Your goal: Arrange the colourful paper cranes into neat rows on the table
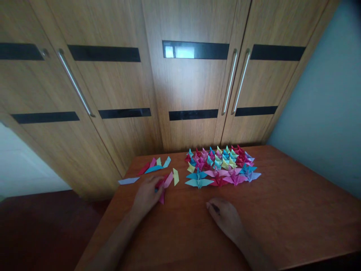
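My left hand (147,194) rests low over the left part of the table, its fingers curled down onto several folded paper pieces. A magenta folded paper piece (161,198) pokes out beside its fingertips, and bits of blue and dark red paper show there too. Just past them lie a pink folded piece (168,180) and a yellow folded piece (176,177). My right hand (225,215) lies loosely curled on the table, thumb against the fingers, with nothing visible in it. Ahead of it stand rows of colourful origami cranes (218,165).
More folded paper pieces, among them a blue one (153,169) and a lavender one (129,181), lie at the table's back left. The brown table (296,203) meets a wooden wardrobe (191,82) behind and a pale wall (324,109) at the right.
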Demonstrator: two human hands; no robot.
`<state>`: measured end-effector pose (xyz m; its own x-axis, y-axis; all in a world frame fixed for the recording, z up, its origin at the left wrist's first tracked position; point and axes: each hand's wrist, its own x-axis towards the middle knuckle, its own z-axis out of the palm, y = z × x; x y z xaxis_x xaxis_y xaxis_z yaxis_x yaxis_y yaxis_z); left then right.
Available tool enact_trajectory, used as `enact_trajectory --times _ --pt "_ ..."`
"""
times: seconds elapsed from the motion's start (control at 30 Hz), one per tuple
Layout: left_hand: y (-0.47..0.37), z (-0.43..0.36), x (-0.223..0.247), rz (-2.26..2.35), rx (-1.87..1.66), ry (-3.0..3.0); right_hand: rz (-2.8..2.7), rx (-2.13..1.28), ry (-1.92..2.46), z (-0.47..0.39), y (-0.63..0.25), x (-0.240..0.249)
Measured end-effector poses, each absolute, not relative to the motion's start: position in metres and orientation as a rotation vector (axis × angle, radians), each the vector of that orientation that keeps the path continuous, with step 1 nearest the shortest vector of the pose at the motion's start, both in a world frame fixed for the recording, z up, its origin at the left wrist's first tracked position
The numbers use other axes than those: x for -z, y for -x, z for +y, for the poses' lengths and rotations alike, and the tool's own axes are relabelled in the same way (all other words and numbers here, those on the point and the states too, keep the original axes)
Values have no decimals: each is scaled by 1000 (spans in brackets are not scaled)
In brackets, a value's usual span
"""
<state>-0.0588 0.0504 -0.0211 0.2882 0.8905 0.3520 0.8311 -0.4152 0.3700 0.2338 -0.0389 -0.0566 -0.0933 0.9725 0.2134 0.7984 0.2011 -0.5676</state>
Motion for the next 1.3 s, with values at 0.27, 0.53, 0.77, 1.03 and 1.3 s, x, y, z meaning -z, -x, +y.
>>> enact_trajectory --times 0.27,0.53,0.77,1.03,1.3 --pt "89 45 42 1798 -550 -2530 -2134 -381 1688 -26 -205 46" --pt "100 41 34 1863 -589 -2428 -2169 -326 1657 -11 -171 50" --pt "118 25 26 1776 -562 -2410 -2145 -334 1611 -12 -175 55" --pt "126 15 36 1688 -618 -2451 -2138 -329 1577 -13 -174 56" --pt "123 17 34 1742 -657 -2395 -2133 -333 1582 -14 -175 56"
